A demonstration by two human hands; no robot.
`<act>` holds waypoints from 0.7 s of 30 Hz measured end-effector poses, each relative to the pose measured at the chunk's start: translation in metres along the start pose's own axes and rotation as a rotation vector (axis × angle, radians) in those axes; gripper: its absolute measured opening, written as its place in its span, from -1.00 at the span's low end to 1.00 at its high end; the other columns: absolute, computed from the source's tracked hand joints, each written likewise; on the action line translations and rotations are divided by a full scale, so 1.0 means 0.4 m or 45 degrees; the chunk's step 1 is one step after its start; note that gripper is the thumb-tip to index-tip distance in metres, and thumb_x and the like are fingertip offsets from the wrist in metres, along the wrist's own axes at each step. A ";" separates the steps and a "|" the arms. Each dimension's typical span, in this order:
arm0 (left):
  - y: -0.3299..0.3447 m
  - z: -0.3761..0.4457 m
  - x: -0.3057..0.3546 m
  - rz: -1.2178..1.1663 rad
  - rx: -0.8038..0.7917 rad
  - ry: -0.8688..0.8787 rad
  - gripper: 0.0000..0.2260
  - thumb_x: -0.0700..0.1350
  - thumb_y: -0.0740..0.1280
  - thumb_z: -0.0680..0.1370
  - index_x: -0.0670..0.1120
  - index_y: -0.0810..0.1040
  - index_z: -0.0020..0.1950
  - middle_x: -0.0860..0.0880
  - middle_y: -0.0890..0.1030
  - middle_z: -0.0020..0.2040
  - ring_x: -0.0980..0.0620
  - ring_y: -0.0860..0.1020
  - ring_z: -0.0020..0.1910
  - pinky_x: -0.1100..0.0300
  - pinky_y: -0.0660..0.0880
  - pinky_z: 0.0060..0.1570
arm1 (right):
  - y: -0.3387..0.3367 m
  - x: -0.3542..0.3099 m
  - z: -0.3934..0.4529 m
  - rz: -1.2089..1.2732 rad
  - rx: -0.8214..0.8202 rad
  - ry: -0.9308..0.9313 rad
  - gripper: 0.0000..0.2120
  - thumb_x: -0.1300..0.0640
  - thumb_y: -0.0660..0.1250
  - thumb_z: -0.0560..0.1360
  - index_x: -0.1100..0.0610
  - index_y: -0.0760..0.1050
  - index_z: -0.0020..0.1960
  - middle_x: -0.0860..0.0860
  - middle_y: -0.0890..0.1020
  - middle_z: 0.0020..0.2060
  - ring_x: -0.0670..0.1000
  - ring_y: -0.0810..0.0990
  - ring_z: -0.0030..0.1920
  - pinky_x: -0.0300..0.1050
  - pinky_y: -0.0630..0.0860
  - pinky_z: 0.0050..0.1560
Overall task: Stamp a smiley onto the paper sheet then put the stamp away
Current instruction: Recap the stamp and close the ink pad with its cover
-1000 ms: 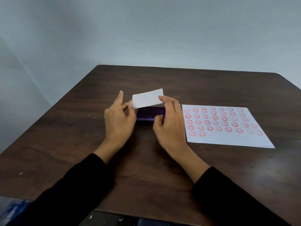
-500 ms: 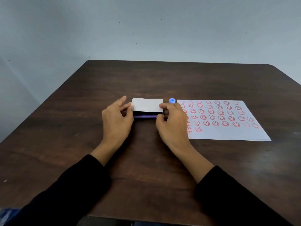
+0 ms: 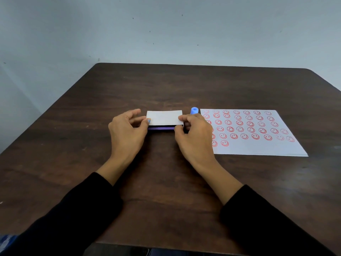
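I see my left hand (image 3: 127, 133) and right hand (image 3: 195, 133) pinching the two ends of the ink pad case (image 3: 162, 122), its white lid nearly flat over the purple base, on the counter (image 3: 166, 85). The blue stamp (image 3: 194, 110) stands just beyond my right fingers. The paper sheet (image 3: 258, 145) of red smileys lies right of that hand.

1. The light over my table (image 3: 166, 85) is dim, cool and even.
2. A soft sheen lies on the wood at the right, near the paper sheet (image 3: 258, 146).
3. My hands cast only faint shadows.
4. The wide lens bends the table's edges and stretches my sleeves (image 3: 267, 224).
5. The picture is slightly soft all over.
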State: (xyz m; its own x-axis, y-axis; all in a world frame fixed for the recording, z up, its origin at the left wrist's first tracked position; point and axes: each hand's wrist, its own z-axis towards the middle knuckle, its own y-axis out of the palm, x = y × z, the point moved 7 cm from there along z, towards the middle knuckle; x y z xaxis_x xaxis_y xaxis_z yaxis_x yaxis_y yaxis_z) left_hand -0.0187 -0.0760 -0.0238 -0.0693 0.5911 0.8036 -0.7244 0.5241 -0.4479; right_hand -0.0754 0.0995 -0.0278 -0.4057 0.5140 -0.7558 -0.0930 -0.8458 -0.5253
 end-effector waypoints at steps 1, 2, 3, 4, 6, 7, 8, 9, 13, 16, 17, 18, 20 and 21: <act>-0.001 0.000 -0.001 0.000 -0.001 -0.004 -0.66 -0.13 0.43 0.42 -0.18 0.57 0.17 -0.08 0.70 -0.05 0.38 0.49 -0.21 0.72 0.27 -0.18 | 0.000 0.000 -0.001 -0.002 0.001 0.001 -0.74 0.22 0.31 0.47 0.21 0.53 0.16 0.10 0.61 0.08 -0.15 0.47 -0.19 -0.37 0.38 -0.12; -0.001 0.000 -0.001 0.001 -0.006 -0.005 -0.66 -0.14 0.43 0.41 -0.18 0.57 0.17 -0.09 0.69 -0.06 0.38 0.49 -0.22 0.72 0.26 -0.19 | -0.001 0.000 0.000 -0.003 0.001 0.000 -0.74 0.22 0.30 0.47 0.21 0.54 0.15 0.10 0.61 0.07 -0.15 0.47 -0.19 -0.38 0.37 -0.12; 0.000 0.000 -0.001 0.001 -0.013 -0.004 -0.66 -0.15 0.44 0.41 -0.19 0.57 0.17 -0.10 0.69 -0.06 0.38 0.49 -0.23 0.72 0.26 -0.22 | -0.001 -0.001 0.000 -0.005 0.002 -0.005 -0.75 0.23 0.30 0.47 0.21 0.54 0.14 0.11 0.62 0.06 -0.15 0.47 -0.19 -0.40 0.36 -0.14; 0.001 0.000 -0.001 -0.001 -0.021 -0.003 -0.65 -0.16 0.44 0.40 -0.19 0.57 0.16 -0.11 0.69 -0.06 0.39 0.48 -0.24 0.72 0.27 -0.25 | -0.001 -0.001 -0.001 -0.009 0.000 -0.008 -0.75 0.23 0.30 0.47 0.22 0.55 0.14 0.11 0.62 0.06 -0.15 0.47 -0.19 -0.41 0.36 -0.14; 0.002 0.000 -0.001 -0.002 -0.036 -0.001 -0.66 -0.17 0.45 0.39 -0.20 0.57 0.15 -0.12 0.69 -0.07 0.40 0.47 -0.25 0.71 0.28 -0.29 | 0.001 0.000 -0.001 -0.027 -0.012 -0.004 -0.75 0.22 0.31 0.47 0.22 0.54 0.14 0.11 0.62 0.06 -0.15 0.46 -0.17 -0.39 0.36 -0.10; 0.003 0.000 -0.001 0.000 -0.043 -0.004 -0.66 -0.17 0.46 0.39 -0.19 0.58 0.15 -0.12 0.69 -0.07 0.39 0.48 -0.25 0.70 0.30 -0.29 | 0.002 0.001 -0.001 -0.038 -0.019 -0.001 -0.74 0.22 0.31 0.47 0.22 0.54 0.14 0.11 0.61 0.07 -0.16 0.46 -0.16 -0.39 0.34 -0.08; 0.003 0.000 -0.003 -0.002 -0.048 -0.010 -0.67 -0.17 0.46 0.39 -0.19 0.58 0.14 -0.12 0.69 -0.07 0.38 0.49 -0.25 0.69 0.32 -0.29 | 0.004 0.002 -0.001 -0.047 -0.025 -0.001 -0.74 0.22 0.31 0.47 0.22 0.54 0.15 0.11 0.61 0.08 -0.16 0.45 -0.15 -0.42 0.32 -0.08; 0.003 0.001 -0.003 -0.010 -0.052 -0.017 -0.68 -0.17 0.46 0.39 -0.18 0.58 0.13 -0.12 0.69 -0.06 0.38 0.50 -0.25 0.68 0.33 -0.28 | 0.005 0.003 -0.002 -0.053 -0.031 -0.003 -0.74 0.22 0.30 0.47 0.23 0.54 0.14 0.11 0.60 0.08 -0.16 0.44 -0.14 -0.43 0.30 -0.08; 0.003 -0.001 -0.003 -0.010 -0.053 -0.025 -0.70 -0.18 0.46 0.39 -0.18 0.59 0.11 -0.09 0.68 -0.08 0.37 0.51 -0.26 0.66 0.35 -0.29 | 0.007 -0.001 -0.004 -0.075 -0.041 -0.015 -0.73 0.23 0.31 0.46 0.25 0.53 0.15 0.12 0.59 0.08 -0.16 0.42 -0.16 -0.47 0.23 -0.06; 0.004 -0.002 -0.002 -0.009 -0.059 -0.029 -0.70 -0.18 0.46 0.39 -0.17 0.59 0.11 -0.04 0.67 -0.11 0.38 0.51 -0.26 0.66 0.35 -0.29 | 0.007 -0.004 -0.006 -0.092 -0.047 -0.020 -0.72 0.23 0.32 0.47 0.25 0.53 0.16 0.12 0.58 0.09 -0.15 0.40 -0.20 -0.51 0.22 -0.08; 0.003 -0.002 -0.002 -0.010 -0.060 -0.032 -0.70 -0.18 0.46 0.39 -0.17 0.59 0.10 -0.02 0.66 -0.12 0.38 0.51 -0.26 0.67 0.35 -0.28 | 0.007 -0.004 -0.006 -0.092 -0.051 -0.022 -0.72 0.23 0.32 0.47 0.25 0.53 0.16 0.12 0.58 0.09 -0.16 0.39 -0.21 -0.53 0.25 -0.11; 0.003 -0.003 -0.002 -0.008 -0.061 -0.036 -0.71 -0.18 0.46 0.39 -0.16 0.59 0.10 0.01 0.64 -0.13 0.38 0.51 -0.27 0.67 0.35 -0.28 | 0.007 -0.004 -0.007 -0.092 -0.055 -0.023 -0.72 0.22 0.31 0.47 0.24 0.53 0.17 0.12 0.58 0.10 -0.16 0.39 -0.22 -0.55 0.27 -0.14; 0.001 -0.003 -0.001 -0.002 -0.055 -0.037 -0.72 -0.17 0.45 0.39 -0.16 0.60 0.09 0.05 0.62 -0.16 0.40 0.50 -0.28 0.67 0.34 -0.29 | 0.007 -0.007 -0.010 -0.106 -0.057 -0.031 -0.73 0.22 0.32 0.47 0.24 0.53 0.16 0.11 0.57 0.10 -0.16 0.39 -0.21 -0.51 0.30 -0.15; 0.000 -0.003 -0.001 0.004 -0.047 -0.034 -0.73 -0.17 0.45 0.40 -0.16 0.60 0.08 0.06 0.61 -0.17 0.41 0.50 -0.28 0.68 0.33 -0.29 | 0.004 -0.011 -0.011 -0.109 -0.043 -0.039 -0.73 0.22 0.32 0.47 0.22 0.53 0.16 0.11 0.56 0.10 -0.15 0.40 -0.20 -0.46 0.32 -0.17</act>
State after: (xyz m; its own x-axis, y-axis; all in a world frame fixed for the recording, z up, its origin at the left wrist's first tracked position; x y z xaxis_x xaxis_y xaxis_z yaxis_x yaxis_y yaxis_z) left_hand -0.0176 -0.0755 -0.0246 -0.0898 0.5765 0.8121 -0.6986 0.5447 -0.4639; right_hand -0.0699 0.0965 -0.0270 -0.4249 0.5794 -0.6956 -0.0979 -0.7933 -0.6009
